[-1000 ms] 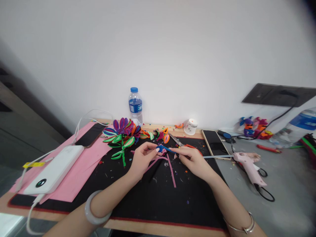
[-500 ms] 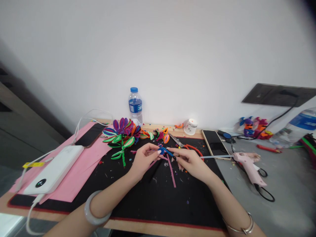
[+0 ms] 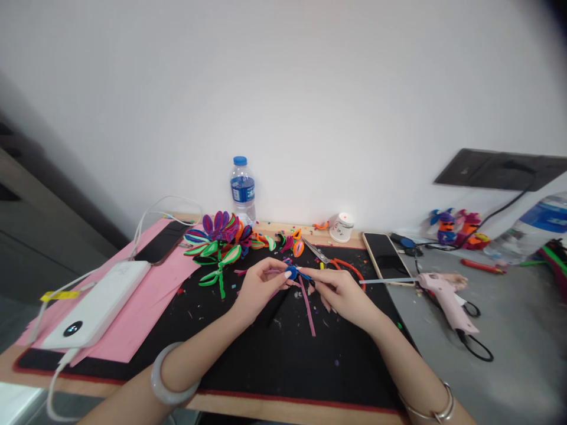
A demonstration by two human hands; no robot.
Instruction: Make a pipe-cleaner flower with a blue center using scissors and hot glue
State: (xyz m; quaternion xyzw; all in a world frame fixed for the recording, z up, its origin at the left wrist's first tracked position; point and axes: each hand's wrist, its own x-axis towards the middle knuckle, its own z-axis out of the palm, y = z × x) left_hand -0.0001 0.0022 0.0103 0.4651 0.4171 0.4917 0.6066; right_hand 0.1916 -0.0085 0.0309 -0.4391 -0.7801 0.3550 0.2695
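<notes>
My left hand [image 3: 261, 287] pinches a small blue fuzzy coil [image 3: 292, 272] between thumb and fingers. From the other side, my right hand [image 3: 341, 289] has its fingers closed on the blue strip [image 3: 305, 276] that runs out of the coil; a dark tip shows by its thumb. Both hands are close together above the black mat [image 3: 283, 354]. Below them a pink strip [image 3: 308, 310] lies on the mat. Orange-handled scissors [image 3: 348, 265] rest just behind my right hand. Colourful fuzzy petals and green leaves [image 3: 220, 260] lie behind my left hand.
At left, a white power bank [image 3: 100, 304] and a phone [image 3: 162, 243] lie on pink sheets [image 3: 146, 313]. A water bottle [image 3: 243, 192] and a paper cup [image 3: 341, 228] stand by the wall. Right of the mat are another phone [image 3: 387, 258] and a pink glue gun [image 3: 449, 301].
My right fingers have moved slightly left, closer to the coil, and less of the blue strip shows between my hands.
</notes>
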